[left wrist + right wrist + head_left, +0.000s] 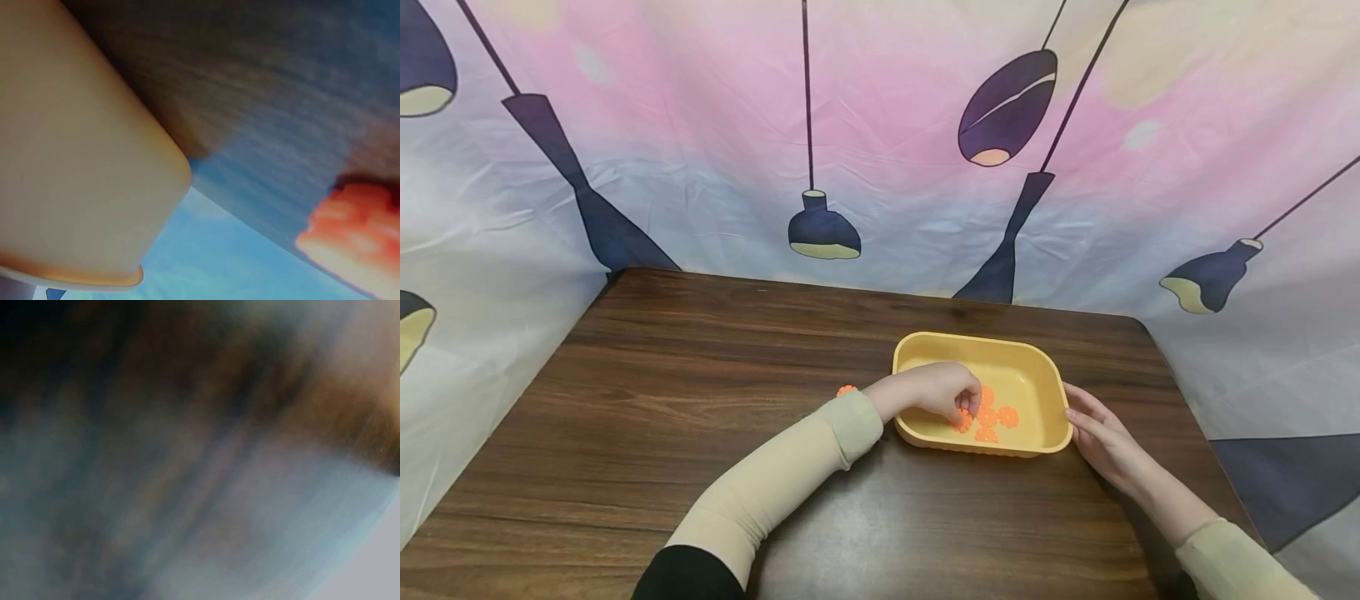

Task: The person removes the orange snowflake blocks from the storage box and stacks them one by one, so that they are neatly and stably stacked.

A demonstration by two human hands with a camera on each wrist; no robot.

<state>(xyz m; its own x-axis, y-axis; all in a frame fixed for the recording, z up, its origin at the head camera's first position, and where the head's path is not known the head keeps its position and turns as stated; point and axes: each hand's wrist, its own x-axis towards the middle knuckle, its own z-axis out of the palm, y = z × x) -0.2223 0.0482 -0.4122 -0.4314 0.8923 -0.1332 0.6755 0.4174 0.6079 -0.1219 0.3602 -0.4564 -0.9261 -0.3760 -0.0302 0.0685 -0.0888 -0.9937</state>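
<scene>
A yellow plastic basin [917, 343] stands on the table, with several small orange scalloped pieces [1008, 417] lying on its floor. My left hand [942, 388] reaches over the basin's left wall and pinches one orange scalloped piece [964, 421] low inside. At the basin's right end, my right hand [1101, 440] grips the wall, thumb at the rim. One more orange piece [847, 389] lies on the table left of the basin, partly behind the left forearm. The left wrist view has the basin's outer wall [81, 162] and that loose piece [359, 234]; neither hand appears there.
The brown wooden table [700, 375] reaches back to a hanging cloth [722, 142] printed with lamps, which also runs along both sides. The right wrist view is too blurred to make out much.
</scene>
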